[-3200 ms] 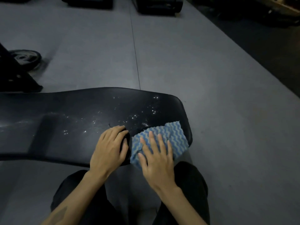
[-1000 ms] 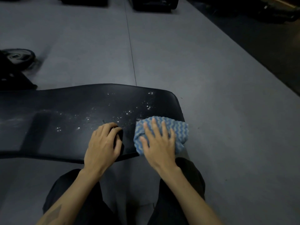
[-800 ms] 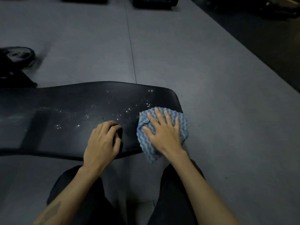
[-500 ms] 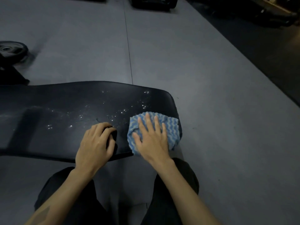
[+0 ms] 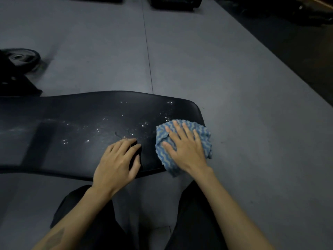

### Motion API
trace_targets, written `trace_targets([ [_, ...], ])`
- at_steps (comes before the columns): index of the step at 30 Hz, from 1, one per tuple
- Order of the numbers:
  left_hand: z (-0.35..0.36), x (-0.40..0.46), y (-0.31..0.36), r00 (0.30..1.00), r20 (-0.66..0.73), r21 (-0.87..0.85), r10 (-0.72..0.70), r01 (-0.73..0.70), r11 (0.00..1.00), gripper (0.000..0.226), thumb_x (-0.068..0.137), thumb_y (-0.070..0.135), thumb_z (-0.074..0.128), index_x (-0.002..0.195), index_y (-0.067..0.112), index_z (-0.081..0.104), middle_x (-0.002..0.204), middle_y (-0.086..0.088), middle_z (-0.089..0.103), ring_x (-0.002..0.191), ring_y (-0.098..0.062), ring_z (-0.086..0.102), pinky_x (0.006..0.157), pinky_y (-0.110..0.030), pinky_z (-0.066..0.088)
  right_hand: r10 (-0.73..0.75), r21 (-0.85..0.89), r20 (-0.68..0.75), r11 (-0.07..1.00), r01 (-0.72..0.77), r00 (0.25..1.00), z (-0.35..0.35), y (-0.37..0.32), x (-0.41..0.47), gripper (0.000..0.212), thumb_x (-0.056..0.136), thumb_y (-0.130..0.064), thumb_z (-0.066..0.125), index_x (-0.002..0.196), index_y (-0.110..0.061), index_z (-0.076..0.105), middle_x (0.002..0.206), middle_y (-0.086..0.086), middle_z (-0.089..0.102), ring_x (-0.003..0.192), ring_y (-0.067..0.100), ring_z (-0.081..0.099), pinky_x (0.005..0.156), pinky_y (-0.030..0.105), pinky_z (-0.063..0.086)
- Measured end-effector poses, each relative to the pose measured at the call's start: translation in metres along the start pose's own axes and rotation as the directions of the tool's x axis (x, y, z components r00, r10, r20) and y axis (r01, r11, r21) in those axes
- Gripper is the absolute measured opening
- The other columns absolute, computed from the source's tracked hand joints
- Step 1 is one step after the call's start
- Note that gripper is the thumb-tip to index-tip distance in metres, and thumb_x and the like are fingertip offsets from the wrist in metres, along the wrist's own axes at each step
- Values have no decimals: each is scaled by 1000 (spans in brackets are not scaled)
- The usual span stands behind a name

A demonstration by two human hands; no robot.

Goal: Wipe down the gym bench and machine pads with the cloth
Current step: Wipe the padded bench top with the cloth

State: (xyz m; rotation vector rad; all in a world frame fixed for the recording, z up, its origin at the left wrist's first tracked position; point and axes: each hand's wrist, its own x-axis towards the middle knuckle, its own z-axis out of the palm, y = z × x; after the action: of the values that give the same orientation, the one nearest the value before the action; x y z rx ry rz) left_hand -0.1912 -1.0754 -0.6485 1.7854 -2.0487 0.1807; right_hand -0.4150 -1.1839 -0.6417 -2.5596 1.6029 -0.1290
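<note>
Lying crumpled, the blue-and-white wavy-striped cloth [image 5: 201, 139] covers the black gym bench's [image 5: 72, 134] droplet-speckled right end; right hand [image 5: 185, 148] presses it flat-fingered, left hand [image 5: 115, 163] rests loosely curled, empty. Bench runs left-right.

Dim grey seamed floor [image 5: 198, 60], weight plate [image 5: 21, 57] at left

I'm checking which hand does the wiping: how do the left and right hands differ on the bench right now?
The right hand lies flat with fingers spread on the blue wavy-striped cloth; the left hand touches the bare black bench pad with fingers loosely bent. The right hand sits at the pad's end, the left further in. Both rest palm down near the pad's near edge.
</note>
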Motion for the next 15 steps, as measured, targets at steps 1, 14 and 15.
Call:
trace_targets([
  [1,0,0,0,1000,4,5,-1,1,1000,41,97,32,47,124,11,70,129,-7,65,116,-28,61,96,-41,47,24,6,3,1000,-24,1000,-2,8,2,72,93,-69,10,160,-42,12,170,-9,2,157,17,-1,126,49,-1],
  [14,2,0,1,999,-40,5,-18,18,1000,40,95,27,47,121,10,71,127,-6,67,115,-28,62,95,-40,47,62,32,2,998,-62,998,-4,12,14,64,100,-65,23,160,-42,15,170,-9,3,157,19,0,125,53,-1],
  [15,2,0,1,999,-36,3,-20,21,1000,40,95,27,47,121,10,71,128,-5,67,115,-28,62,95,-40,47,112,39,-12,993,-112,994,-3,12,12,65,100,-64,21,160,-40,16,170,-7,3,157,20,1,125,53,0],
])
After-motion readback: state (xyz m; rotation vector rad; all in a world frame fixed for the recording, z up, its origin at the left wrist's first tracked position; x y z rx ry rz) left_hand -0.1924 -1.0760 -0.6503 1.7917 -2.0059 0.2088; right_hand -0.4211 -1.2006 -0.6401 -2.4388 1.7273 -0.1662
